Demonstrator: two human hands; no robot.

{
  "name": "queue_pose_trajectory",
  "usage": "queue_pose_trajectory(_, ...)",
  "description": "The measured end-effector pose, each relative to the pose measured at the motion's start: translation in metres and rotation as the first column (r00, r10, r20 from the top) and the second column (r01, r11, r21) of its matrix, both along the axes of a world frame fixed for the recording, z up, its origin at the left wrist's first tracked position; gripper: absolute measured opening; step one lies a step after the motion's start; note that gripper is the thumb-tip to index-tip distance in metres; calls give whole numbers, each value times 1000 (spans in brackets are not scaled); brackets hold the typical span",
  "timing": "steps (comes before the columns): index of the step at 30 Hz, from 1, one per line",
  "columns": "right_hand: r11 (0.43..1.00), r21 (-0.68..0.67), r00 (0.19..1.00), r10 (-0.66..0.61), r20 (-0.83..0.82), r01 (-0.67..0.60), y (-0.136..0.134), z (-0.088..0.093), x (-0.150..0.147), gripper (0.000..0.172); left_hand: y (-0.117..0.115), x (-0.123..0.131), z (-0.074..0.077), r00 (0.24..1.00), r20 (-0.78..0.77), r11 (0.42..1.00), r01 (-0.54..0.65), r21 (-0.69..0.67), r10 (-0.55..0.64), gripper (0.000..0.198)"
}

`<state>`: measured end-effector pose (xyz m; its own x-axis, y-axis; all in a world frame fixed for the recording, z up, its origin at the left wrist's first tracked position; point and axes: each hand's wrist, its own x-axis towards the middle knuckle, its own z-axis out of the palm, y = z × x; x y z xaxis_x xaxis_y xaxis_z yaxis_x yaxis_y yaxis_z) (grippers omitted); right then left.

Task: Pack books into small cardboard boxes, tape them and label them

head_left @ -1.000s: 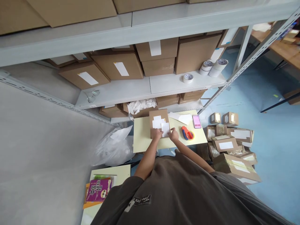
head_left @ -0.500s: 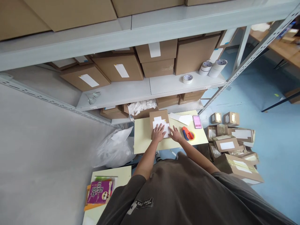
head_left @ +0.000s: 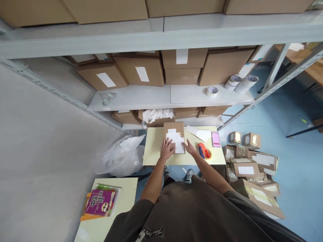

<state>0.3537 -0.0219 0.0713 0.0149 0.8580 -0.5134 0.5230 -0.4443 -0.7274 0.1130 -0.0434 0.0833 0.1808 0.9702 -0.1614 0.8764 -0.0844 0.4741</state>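
Note:
A flat brown cardboard box (head_left: 166,129) with white labels (head_left: 179,147) on its top lies on the small pale yellow table (head_left: 153,148). My left hand (head_left: 167,149) rests on the box's near left part, fingers spread and thumb pointing right. At the right edge of the box is my right hand (head_left: 189,147), its fingers stretched out and touching the side or corner. Right of that hand lies a red and blue tape dispenser (head_left: 204,151) with yellow on its roll. Farther back are white paper strips (head_left: 202,134) and a pink printed pad or card (head_left: 215,139).
A grey metal shelf (head_left: 141,95) with cardboard boxes and white tape rolls (head_left: 212,91) stands ahead. A clear plastic bag (head_left: 123,158) sits left of the table. Parcels (head_left: 246,169) are piled on the floor at right. Books (head_left: 99,201) lie on another table at lower left.
My left hand has slid left off the labels towards the box's left edge. My right hand stays by the right edge, fingers more along it. The camera view has shifted.

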Motion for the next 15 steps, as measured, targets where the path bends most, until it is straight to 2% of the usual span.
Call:
queue_pose_trajectory(3,1000,8,994,-5,-105,6,-21,-10,-16,78,0,-16,-5,999,49,1000,-9,2,9,74)
queue_pose_trajectory(6,987,163,993,9,-118,11,-39,-10,-42,75,1,-44,-9,992,119,999,-36,1,36,69)
queue_pose_trajectory(9,950,306,996,77,-45,-59,-44,0,-72,71,4,-81,-12,965,231,991,-109,-76,124,65)
queue_pose_trajectory(12,917,390,996,92,-2,-84,-39,6,-96,70,8,-124,-16,892,358,955,-214,-206,277,60)
queue_pose_trajectory(15,896,441,998,-55,4,48,-32,1,-113,74,5,-159,-21,749,467,881,-368,-298,470,56)
